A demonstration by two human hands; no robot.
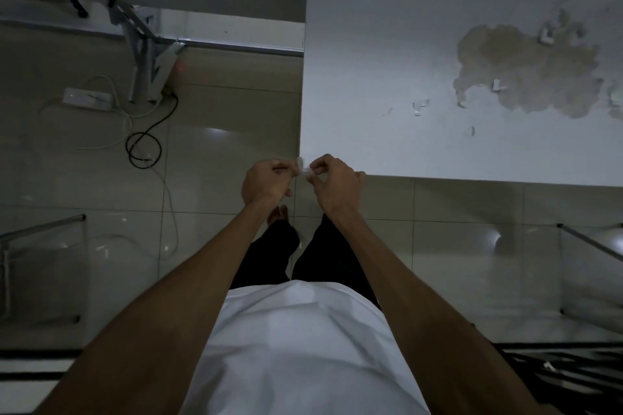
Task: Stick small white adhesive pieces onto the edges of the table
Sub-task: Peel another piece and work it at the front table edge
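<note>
Seen from above, at the near left corner of the white table (387, 44). Left hand (266, 180) just off that corner, over the tiled floor (219, 145), fingers curled in tight, thumb and forefinger pinching one end of a small pale adhesive piece (301, 169). Right hand (333, 184) opposite, at the table's near edge, fingers likewise curled, thumb and forefinger tips pinching the other end of the same piece. Piece held between the two hands, right by the corner; blurred and tiny, so cannot tell whether touching the table edge or just beside it. Cannot tell either whether backing or the sticky part sits in which hand. Remaining fingers of both hands folded toward the palms, holding nothing else visible.

On the tabletop, well apart from the hands: a few more small pale pieces (418, 108) scattered near a large brownish patch (526, 67) of worn or stained surface, with a couple of white pieces lying on the patch itself.

Below the hands: bare forearms, white shirt (303, 347), dark trousers, one bare foot (278, 214) on the tiles. On the floor to the left: a white power strip (87, 98), a black cable (145, 145) coiled in a loop, a white cable, and a grey metal leg (141, 54) of another table.
</note>
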